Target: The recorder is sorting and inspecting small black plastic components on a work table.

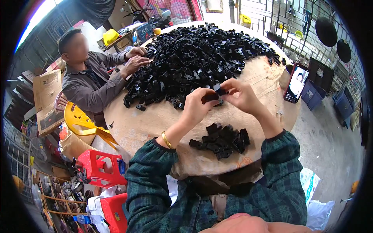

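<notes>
Both my hands are raised over the near half of the round table, close together at the front edge of a big heap of small black plastic parts (190,58). My left hand (197,104) is closed, thumb and fingers curled around a dark part. In my right hand (244,97) a small black plastic part (220,90) is pinched between thumb and fingers. The pieces in the two hands meet or nearly meet; whether they are joined I cannot tell. Between my forearms lies a smaller pile of black plastic parts (221,140), near the table's edge.
A tan patterned cloth (268,120) covers the table. At its right edge a phone (296,82) stands upright. Across the left side a co-worker (93,77) reaches both hands into the heap. A yellow chair (83,121) and red stools (101,167) stand at the left.
</notes>
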A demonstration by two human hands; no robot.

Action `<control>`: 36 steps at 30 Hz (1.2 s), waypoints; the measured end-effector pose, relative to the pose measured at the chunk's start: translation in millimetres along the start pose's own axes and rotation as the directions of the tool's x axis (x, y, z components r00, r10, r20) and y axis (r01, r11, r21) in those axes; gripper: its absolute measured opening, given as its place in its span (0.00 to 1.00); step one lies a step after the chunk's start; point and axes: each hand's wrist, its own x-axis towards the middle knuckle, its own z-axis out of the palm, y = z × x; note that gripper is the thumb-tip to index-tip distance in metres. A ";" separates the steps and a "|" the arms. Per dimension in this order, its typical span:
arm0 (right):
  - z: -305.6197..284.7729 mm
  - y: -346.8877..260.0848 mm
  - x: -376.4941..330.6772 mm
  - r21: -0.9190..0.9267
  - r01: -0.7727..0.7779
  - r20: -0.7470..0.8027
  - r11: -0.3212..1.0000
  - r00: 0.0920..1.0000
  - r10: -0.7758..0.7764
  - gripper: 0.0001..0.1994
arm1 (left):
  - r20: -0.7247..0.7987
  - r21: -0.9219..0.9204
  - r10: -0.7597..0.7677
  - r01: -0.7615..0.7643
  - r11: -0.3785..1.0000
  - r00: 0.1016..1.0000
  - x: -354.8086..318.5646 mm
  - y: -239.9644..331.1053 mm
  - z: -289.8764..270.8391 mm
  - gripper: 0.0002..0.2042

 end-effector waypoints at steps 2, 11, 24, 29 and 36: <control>2.2 -2.8 -1.7 -0.022 0.029 0.015 0.999 0.999 -0.029 0.13 | 0.070 -0.149 -0.176 0.185 0.971 0.982 1.7 4.5 -2.7 0.13; 11.8 -11.5 -4.6 -0.009 0.149 -0.107 0.989 0.983 -0.149 0.12 | 0.092 -0.555 -0.221 0.234 0.798 0.971 2.7 -4.9 -4.6 0.11; 9.4 -11.4 -8.8 0.250 0.054 -0.073 0.967 0.997 -0.037 0.08 | 0.012 -0.442 -0.106 0.100 0.892 0.994 -2.2 5.0 -6.2 0.10; 11.3 -21.5 -10.3 -0.145 0.338 -0.134 0.930 0.925 -0.357 0.07 | -0.004 -0.316 -0.091 0.085 0.945 0.996 -3.5 5.1 -5.8 0.10; 21.0 -28.1 -14.9 -0.370 0.281 -0.246 0.886 0.890 -0.385 0.20 | -0.060 -0.514 -0.168 0.114 0.850 0.984 -11.8 23.5 6.7 0.14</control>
